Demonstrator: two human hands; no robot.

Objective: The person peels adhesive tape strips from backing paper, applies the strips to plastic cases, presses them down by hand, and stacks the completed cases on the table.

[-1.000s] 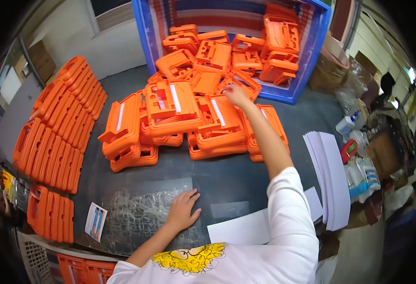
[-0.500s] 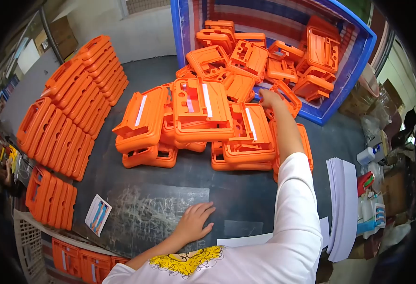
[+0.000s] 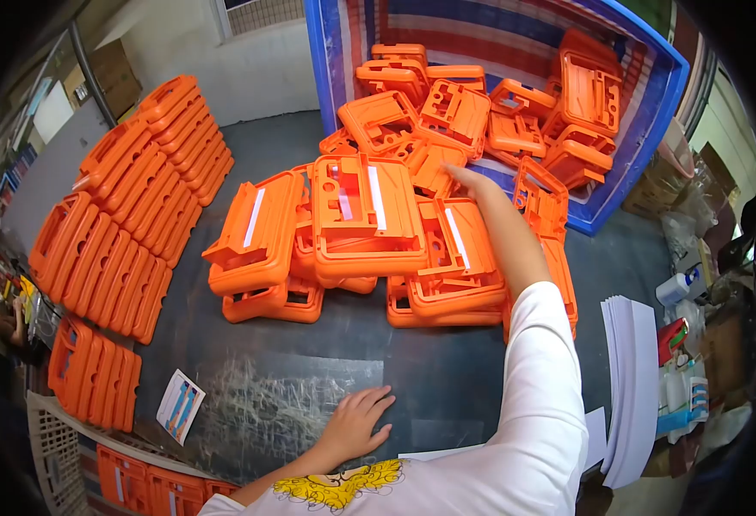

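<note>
- Head view: my right hand [image 3: 462,178] is at the far side of the stacked cases [image 3: 367,206], its fingertips at the right edge of an orange case [image 3: 434,168]; the fingers are partly hidden, so I cannot tell whether they are closed on it.
- That orange case lies just left of my right hand, near the mouth of the blue crate [image 3: 586,215], partly covered by the stack in front.
- It sits tilted; too little shows to be sure of its long axis.
- My right hand is much the nearer one. My left hand [image 3: 354,423] lies palm down on the tabletop [image 3: 352,344], fingers apart, holding nothing, on my side of the stack.
- Well to the left stand rows of orange cases [image 3: 107,271]; a printed card [image 3: 180,407] lies near them.
</note>
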